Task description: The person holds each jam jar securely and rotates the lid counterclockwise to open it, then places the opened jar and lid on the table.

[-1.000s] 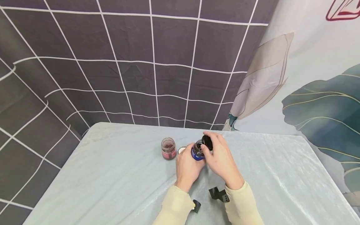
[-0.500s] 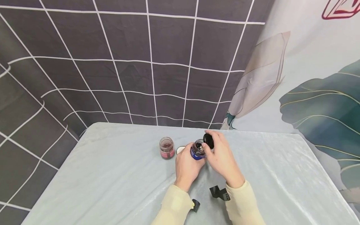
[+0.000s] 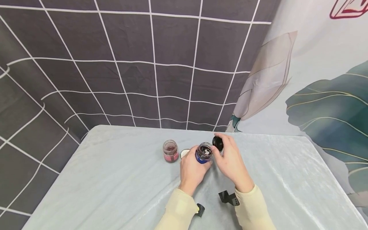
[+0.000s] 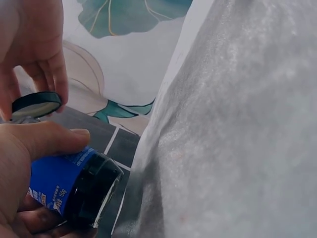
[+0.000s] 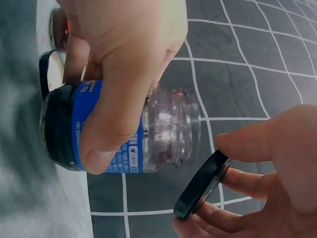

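Observation:
My left hand (image 3: 192,171) grips a glass jar (image 3: 204,153) with a blue label, thumb and fingers wrapped round its sides. The jar's mouth is uncovered, and dark contents with pale specks show inside. In the right wrist view the clear glass neck of the jar (image 5: 171,126) faces the right hand. Just right of the mouth, my right hand (image 3: 232,163) holds a black screw lid (image 3: 218,143) by its edge, tilted and apart from the jar. The lid's rim (image 4: 37,103) appears between the fingers in the left wrist view. Whether the jar's base touches the table is unclear.
Left of the hands stands an open glass jar (image 3: 171,151) with a red label and reddish contents. A lid (image 3: 184,153), pale side up, lies between it and my left hand, partly covered. A pale cloth covers the table (image 3: 115,179); a tile-patterned curtain (image 3: 129,80) hangs behind.
My right hand has drawn the black lid a little to the right, away from the jar's mouth, exposing more of the opening. The left hand keeps its grip almost in place.

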Demonstrator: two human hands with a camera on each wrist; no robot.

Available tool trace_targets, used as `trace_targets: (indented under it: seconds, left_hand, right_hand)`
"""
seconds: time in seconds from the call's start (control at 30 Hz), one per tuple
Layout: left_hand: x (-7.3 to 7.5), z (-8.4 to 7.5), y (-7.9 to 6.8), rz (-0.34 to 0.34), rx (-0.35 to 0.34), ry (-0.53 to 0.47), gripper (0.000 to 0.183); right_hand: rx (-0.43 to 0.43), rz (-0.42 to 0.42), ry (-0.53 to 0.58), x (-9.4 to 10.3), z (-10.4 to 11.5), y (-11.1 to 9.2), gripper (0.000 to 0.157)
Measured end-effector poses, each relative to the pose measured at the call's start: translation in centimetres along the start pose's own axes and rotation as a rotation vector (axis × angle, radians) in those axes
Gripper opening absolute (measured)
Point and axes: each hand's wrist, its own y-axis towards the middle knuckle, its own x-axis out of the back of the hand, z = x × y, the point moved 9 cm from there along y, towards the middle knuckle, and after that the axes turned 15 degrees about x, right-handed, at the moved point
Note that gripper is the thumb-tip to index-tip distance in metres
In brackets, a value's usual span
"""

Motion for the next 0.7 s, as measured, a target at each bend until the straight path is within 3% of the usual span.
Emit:
trace_targets:
  seconds: [0.27,0.7]
  left_hand:
    - [-0.1,0.2,0.0,0.025,0.031,-0.021,0.06]
    - [-0.4,0.4,0.1,0.001,-0.001,-0.021,0.06]
  right_hand:
    - [0.014,-0.018,0.01,0.0,-0.6,-0.2,0.045]
    - [0.015,-0.026,0.042,0.1,-1.8,-0.7,0.043]
